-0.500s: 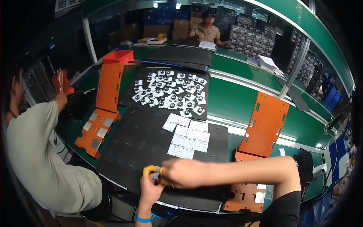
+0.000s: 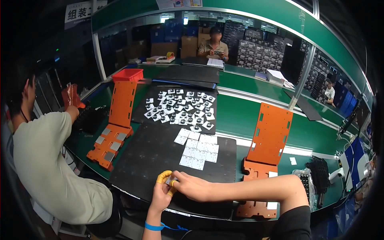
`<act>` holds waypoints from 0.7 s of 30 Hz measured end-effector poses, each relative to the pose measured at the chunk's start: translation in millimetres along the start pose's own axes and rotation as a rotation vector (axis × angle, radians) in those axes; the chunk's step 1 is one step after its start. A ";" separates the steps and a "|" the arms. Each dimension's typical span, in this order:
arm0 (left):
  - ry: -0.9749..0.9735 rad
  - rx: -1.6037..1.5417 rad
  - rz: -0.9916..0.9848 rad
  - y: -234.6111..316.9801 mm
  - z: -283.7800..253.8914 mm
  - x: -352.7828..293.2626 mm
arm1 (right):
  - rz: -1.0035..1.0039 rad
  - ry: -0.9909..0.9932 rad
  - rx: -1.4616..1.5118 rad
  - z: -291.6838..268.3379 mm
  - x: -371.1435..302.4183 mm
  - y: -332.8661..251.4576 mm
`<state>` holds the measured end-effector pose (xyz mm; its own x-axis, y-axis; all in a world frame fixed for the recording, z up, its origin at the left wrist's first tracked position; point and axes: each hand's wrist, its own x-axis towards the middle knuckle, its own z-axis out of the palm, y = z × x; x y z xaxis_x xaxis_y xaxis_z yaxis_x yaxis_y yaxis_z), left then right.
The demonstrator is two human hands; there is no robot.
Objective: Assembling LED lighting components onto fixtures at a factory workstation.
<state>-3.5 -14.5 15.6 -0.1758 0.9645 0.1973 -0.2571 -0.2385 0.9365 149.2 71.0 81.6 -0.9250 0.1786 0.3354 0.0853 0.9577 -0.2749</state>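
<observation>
My left hand (image 2: 161, 195), with yellow finger cots on thumb and a finger, pinches a small white square piece (image 2: 171, 179) at the near edge of a black mat (image 2: 148, 156). My right hand (image 2: 192, 186) reaches across from the right and touches the same piece with closed fingers. Just beyond my hands lies a block of white square pieces (image 2: 198, 150) laid edge to edge. Farther back, several white squares with dark centres (image 2: 178, 111) are spread over the mat.
Orange slotted racks stand at left (image 2: 120, 108) and right (image 2: 270, 134). A red bin (image 2: 128, 74) sits behind the left rack. A co-worker in a pale shirt (image 2: 48, 160) sits close at my left. Another person (image 2: 213, 47) sits across the green bench.
Both hands stay at the mat's near edge; the fingers have shifted slightly around the small white piece.
</observation>
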 end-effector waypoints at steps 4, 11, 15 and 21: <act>-0.037 -0.084 -0.049 2.6 0.3 -1.8 | 0.109 -0.215 0.018 -10.3 10.4 19.0; 0.008 0.160 -0.078 -0.3 -1.0 0.5 | 0.513 0.067 -0.418 -62.0 29.6 224.2; 0.009 0.384 -0.055 -4.4 3.1 3.7 | 0.935 0.134 -0.448 -93.6 7.5 313.8; 0.051 0.548 -0.085 -3.6 3.3 2.8 | 0.883 0.369 -0.461 -79.4 1.0 378.9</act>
<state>0.0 -10.6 13.7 -0.2255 0.9677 0.1129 0.2575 -0.0525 0.9649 210.0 451.9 49.3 -0.3036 0.8360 0.4571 0.8754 0.4341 -0.2125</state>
